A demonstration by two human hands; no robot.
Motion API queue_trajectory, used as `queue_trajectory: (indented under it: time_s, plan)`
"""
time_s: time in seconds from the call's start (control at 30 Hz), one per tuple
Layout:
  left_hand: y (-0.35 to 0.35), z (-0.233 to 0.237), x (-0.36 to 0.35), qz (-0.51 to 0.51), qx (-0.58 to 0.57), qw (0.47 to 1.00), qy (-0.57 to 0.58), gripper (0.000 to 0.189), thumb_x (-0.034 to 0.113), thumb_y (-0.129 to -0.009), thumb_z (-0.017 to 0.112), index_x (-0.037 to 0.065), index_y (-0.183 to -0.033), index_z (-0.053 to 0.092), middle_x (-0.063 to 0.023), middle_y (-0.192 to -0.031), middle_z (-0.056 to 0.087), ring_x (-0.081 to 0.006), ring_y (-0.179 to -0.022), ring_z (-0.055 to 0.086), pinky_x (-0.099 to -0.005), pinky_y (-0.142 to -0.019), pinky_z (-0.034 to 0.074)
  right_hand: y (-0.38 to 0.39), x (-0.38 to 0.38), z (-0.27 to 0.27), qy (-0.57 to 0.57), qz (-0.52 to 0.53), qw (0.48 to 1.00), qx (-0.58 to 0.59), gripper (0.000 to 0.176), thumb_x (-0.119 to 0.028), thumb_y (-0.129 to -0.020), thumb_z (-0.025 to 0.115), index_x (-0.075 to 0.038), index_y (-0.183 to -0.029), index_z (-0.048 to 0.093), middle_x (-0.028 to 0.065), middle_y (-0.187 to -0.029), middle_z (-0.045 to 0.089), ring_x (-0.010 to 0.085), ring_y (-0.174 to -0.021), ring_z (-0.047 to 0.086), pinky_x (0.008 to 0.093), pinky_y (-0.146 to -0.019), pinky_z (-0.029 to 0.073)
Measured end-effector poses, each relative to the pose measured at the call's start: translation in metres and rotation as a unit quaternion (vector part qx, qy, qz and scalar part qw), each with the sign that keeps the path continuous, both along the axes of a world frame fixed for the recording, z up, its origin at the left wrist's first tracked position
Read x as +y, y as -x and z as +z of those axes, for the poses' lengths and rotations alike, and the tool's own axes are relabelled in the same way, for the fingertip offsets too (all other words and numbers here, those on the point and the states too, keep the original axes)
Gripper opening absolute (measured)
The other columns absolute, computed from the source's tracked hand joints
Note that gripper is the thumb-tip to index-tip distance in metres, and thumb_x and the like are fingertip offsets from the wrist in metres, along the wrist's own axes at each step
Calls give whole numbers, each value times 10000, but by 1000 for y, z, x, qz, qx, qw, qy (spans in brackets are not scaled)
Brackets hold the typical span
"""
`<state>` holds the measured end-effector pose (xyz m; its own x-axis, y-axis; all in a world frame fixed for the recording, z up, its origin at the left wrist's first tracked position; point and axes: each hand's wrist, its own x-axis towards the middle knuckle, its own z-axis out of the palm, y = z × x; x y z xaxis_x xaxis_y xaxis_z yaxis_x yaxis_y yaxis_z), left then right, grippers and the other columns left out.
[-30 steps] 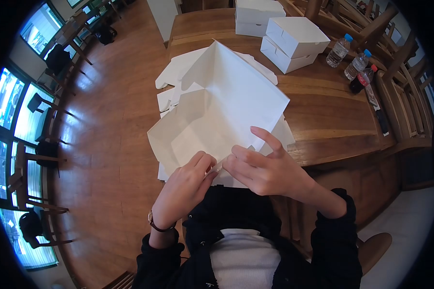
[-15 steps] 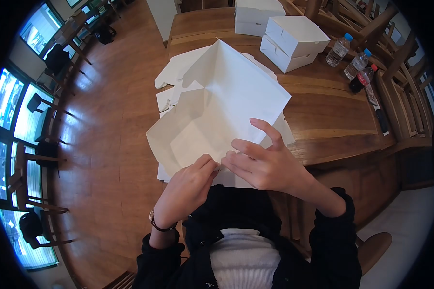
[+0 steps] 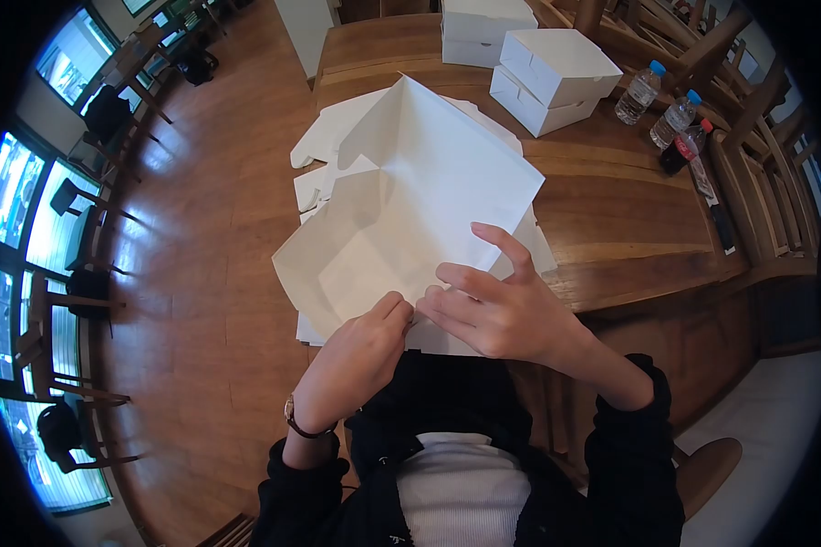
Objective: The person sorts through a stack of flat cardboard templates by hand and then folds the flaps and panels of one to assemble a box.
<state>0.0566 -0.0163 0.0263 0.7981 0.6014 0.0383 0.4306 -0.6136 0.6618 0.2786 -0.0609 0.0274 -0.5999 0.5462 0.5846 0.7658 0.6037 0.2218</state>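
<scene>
A partly folded white paper box (image 3: 438, 173) stands open above flat white card sheets (image 3: 337, 123), its large lid panel raised. My left hand (image 3: 360, 342), with a bracelet or watch at the wrist, pinches the box's near corner. Close beside it my right hand (image 3: 497, 310) grips the same corner with thumb and lower fingers, the index finger raised and bent. The fingertips hide the folded edge between them.
Closed white boxes (image 3: 556, 68) are stacked at the back of the wooden table (image 3: 611, 219). Two clear bottles (image 3: 639, 94), a red-capped dark drink bottle (image 3: 684, 150) and a black-and-white long item (image 3: 721, 223) lie right. Wooden chairs stand beyond.
The box has shifted slightly left and its walls have tilted a little. My left hand's fingers have moved slightly at the corner; my right hand is almost unmoved.
</scene>
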Motion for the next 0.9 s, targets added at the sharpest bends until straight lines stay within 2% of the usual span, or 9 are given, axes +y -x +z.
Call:
queue_trajectory:
  time_s: [0.3, 0.5, 0.6, 0.9]
  plan:
    - [3, -3, 2, -2, 5, 1000, 11, 155, -38, -933, 547, -64, -1086, 542, -212, -1028, 578, -453, -911, 615, -490, -765, 485, -2, 2, 0, 8, 5, 1000, 14, 94, -220, -806, 796, -197, -894, 819, -122, -879, 672, 78, -1058, 611, 572, -1194, 348]
    - [1, -2, 0, -3, 10, 1000, -11, 158, -54, -902, 555, -60, -1060, 543, -201, -1027, 571, -444, -894, 621, -508, -757, 515, -2, 4, -1, -1, 7, 1000, 20, 97, -229, -810, 799, -198, -899, 820, -124, -873, 674, 78, -1051, 610, 571, -1195, 346]
    - [2, -3, 0, 7, 10, 1000, -1, 145, -24, -947, 557, -53, -1089, 545, -204, -1025, 578, -443, -900, 620, -486, -760, 489, -3, 5, 0, 7, 7, 1000, 12, 96, -233, -813, 797, -197, -900, 819, -124, -872, 674, 80, -1049, 611, 570, -1194, 348]
    - [2, -1, -4, 28, 8, 999, -15, 113, 26, -965, 606, -32, -1037, 540, -204, -997, 588, -439, -902, 618, -488, -759, 490, -4, 3, 5, 11, 12, 1000, -3, 105, -229, -812, 795, -202, -911, 820, -127, -877, 670, 81, -1047, 608, 564, -1195, 348]
